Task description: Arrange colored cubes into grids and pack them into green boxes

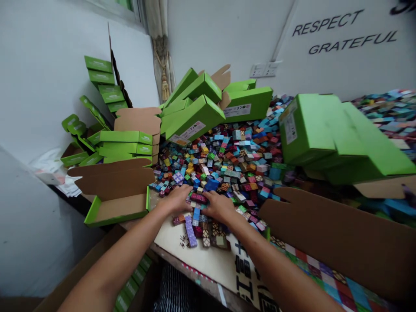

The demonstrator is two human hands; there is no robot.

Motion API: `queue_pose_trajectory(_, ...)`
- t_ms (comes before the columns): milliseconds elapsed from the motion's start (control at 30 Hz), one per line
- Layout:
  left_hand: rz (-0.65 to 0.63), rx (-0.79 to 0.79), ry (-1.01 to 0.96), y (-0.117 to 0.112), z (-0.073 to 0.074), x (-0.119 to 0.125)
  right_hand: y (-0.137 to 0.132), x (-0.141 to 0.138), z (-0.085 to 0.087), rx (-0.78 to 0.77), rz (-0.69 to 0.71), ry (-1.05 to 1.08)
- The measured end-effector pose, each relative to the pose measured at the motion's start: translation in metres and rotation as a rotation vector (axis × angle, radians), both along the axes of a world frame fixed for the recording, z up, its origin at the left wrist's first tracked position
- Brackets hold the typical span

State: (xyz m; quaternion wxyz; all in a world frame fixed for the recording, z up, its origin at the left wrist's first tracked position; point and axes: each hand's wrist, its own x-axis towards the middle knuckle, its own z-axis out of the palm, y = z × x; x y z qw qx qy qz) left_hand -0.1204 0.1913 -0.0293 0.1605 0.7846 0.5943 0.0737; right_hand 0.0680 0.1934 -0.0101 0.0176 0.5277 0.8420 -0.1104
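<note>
As I read the head view, the left hand (177,200) and the right hand (218,206) rest palm down, fingers spread, on the near edge of a heap of small patterned blocks (221,164), just beside each other; I cannot tell whether either hand grips a block; a row of dark red blocks (199,198) lies between them; a purple-patterned block column (190,232) runs toward me below the left hand; the heap partly covers a printed board (198,260); left of the hands stands an open green carton (117,208) with a kraft interior; stacked green cartons (195,104) lie behind the heap; a larger green carton (338,138) sits over its right side.
</note>
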Motion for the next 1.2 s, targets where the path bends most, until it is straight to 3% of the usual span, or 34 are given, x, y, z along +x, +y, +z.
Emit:
queue_pose_trajectory(233,0.064,0.026,-0.122,-0.003,0.002,-0.003,0.006,0.004,0.002,0.044,0.016,0.11)
queue_pose_trajectory(400,0.108,0.152,-0.215,-0.008,0.031,0.002,0.016,0.011,0.028,0.095,0.039,0.204)
queue_pose_trajectory(500,0.04,0.26,-0.267,-0.03,0.054,0.014,0.003,0.021,0.044,0.128,0.098,0.272)
queue_pose_trajectory(600,-0.001,0.284,-0.293,-0.075,0.064,0.035,-0.033,0.044,0.051,0.15,0.191,0.307)
queue_pose_trajectory(700,0.016,0.238,-0.315,-0.134,0.052,0.061,-0.082,0.073,0.05,0.086,0.222,0.236)
queue_pose_trajectory(767,0.021,0.181,-0.362,-0.167,0.034,0.077,-0.11,0.088,0.045,0.004,0.215,0.151)
queue_pose_trajectory(833,0.007,0.114,-0.398,-0.184,0.014,0.086,-0.126,0.092,0.038,-0.072,0.206,0.057)
queue_pose_trajectory(933,-0.024,0.074,-0.343,-0.176,-0.005,0.084,-0.128,0.083,0.026,-0.105,0.2,-0.049)
queue_pose_trajectory(1100,-0.016,0.034,-0.091,-0.136,0.004,0.054,-0.104,0.073,0.018,-0.084,0.159,-0.002)
queue_pose_trajectory(1200,-0.003,0.068,-0.071,-0.135,0.002,0.042,-0.096,0.081,0.019,-0.028,0.155,0.135)
